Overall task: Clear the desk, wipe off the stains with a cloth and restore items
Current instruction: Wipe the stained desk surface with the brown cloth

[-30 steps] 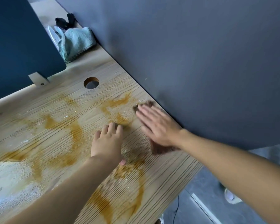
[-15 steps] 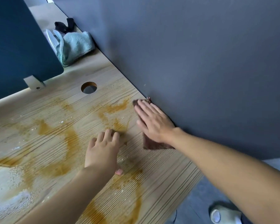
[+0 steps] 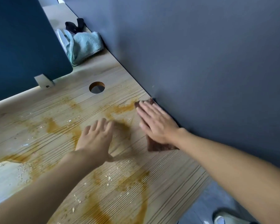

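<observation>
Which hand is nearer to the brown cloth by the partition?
Right. The right hand lies flat on the brown cloth, fingers straight, beside the grey partition. The left hand is apart from it, over the stained desk to its left.

Left hand [image 3: 94, 139] and right hand [image 3: 157, 125] join bare forearms [image 3: 232, 162]; a pale slipper [image 3: 229, 217] is worn.

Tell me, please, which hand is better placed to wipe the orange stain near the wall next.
The right hand: it presses flat on the brown cloth, whose far end meets the orange stain. The left hand holds no cloth.
</observation>
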Tool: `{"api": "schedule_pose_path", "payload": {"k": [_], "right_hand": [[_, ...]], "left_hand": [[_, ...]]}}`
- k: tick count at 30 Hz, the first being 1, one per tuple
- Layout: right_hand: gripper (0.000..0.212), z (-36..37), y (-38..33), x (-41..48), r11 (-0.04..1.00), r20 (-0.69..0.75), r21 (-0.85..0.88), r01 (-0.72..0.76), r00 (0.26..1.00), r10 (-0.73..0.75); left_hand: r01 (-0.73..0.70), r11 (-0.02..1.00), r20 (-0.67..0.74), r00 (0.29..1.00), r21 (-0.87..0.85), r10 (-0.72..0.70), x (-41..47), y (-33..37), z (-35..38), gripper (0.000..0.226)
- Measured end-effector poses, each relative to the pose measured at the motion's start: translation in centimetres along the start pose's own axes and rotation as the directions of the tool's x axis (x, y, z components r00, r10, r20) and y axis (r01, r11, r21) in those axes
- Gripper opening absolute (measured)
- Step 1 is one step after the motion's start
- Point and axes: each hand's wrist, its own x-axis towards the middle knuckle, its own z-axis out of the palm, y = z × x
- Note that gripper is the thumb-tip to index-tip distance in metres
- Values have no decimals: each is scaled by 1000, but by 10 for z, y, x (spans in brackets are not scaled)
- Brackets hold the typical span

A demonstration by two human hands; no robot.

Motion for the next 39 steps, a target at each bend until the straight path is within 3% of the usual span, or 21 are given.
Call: {"api": "schedule_pose_path", "payload": {"k": [2,3,6,8,10,12,14,16,17,20,22,24,26,29,31,33,36,39], "right_hand": [[69,3,-1,15,989,-29,22,-148,988,149],[69,4,-5,13,988,-37,4,-151,988,151],[67,7,-29,-29,993,-21,-54,105,994,-106],[65,7,-35,-52,951,35,-48,307,952,-305],[63,5,-22,-44,922,72,-32,385,921,-382],[61,5,-12,-15,961,45,-25,275,961,-274],[66,1,-1,22,999,-14,20,38,999,-38],[72,2,1,42,992,-31,19,-127,991,127],[71,3,-4,43,990,-30,3,-143,989,143],[67,2,-26,7,997,-25,-32,63,998,-64],[67,3,-42,-23,954,33,-45,295,955,-294],[64,2,-37,-25,908,59,-24,417,908,-415],[62,1,-25,-5,931,53,-31,365,930,-363],[67,-3,-10,49,998,-13,8,60,998,-60],[74,-3,-6,75,991,-35,42,-126,991,128],[76,-1,-12,75,988,-52,15,-157,986,157],[69,0,-35,26,993,-35,-43,107,993,-108],[63,1,-43,-3,940,20,-19,340,940,-340]], "left_hand": [[43,999,32,999,11,-43,6,-9,0,117],[45,999,36,998,7,-45,8,-9,0,111],[47,998,6,999,28,-47,11,-6,1,102],[61,996,5,998,58,-62,12,-5,1,104],[68,995,-4,998,69,-68,14,-6,2,106],[67,996,-14,998,67,-66,15,-8,5,108],[69,996,-21,998,62,-67,15,-10,6,113],[70,995,-30,997,64,-68,16,-12,8,117],[71,996,-24,997,58,-69,15,-12,8,118],[66,996,-30,997,57,-64,14,-11,6,116],[69,996,-31,997,50,-67,15,-12,5,112],[68,996,-35,997,60,-66,15,-12,6,112],[62,995,-51,997,73,-58,17,-13,7,113],[62,997,-59,997,52,-59,15,-14,9,112],[64,997,-70,996,47,-61,14,-15,9,110],[66,997,-75,995,45,-63,15,-15,9,104],[76,996,-65,995,56,-72,14,-13,7,103],[80,995,-66,995,67,-76,16,-13,8,101]]}}
